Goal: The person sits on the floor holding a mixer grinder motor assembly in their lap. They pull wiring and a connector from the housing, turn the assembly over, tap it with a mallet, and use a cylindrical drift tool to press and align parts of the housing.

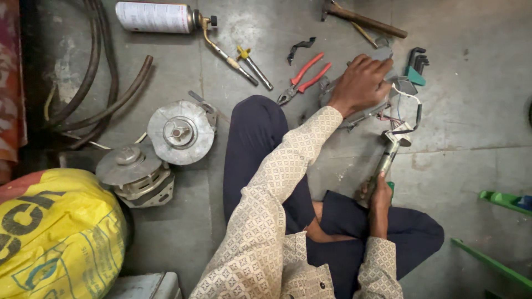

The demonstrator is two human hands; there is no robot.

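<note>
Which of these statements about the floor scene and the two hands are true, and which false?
1. The left hand presses on a grey metal motor part on the floor. True.
2. The right hand is empty. False: it grips a green-handled screwdriver aimed at the part.
3. Red-handled pliers lie on the concrete floor. True.
4. The white gas canister with brass torch nozzle stands upright. False: it lies on its side.
5. A yellow printed sack sits at lower left. True.
</note>
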